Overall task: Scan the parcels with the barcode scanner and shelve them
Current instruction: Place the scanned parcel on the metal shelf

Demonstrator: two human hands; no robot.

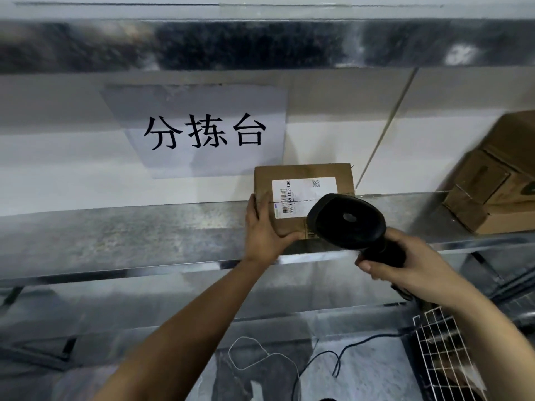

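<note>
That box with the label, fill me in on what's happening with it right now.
A person's left hand grips the small labelled box at its left corner, on the metal shelf. Their right hand holds a black barcode scanner aimed at the white label. More cardboard boxes sit on the shelf's right end.

Your left hand (pixel 265 227) reaches forward on a bare, outstretched arm, fingers (pixel 256 205) laid along a side edge and thumb hooked under the near corner. Your right hand (pixel 405 267) sits closer, wrist bent, fingers curled tight around a handle, thumb wrapped across.
</note>
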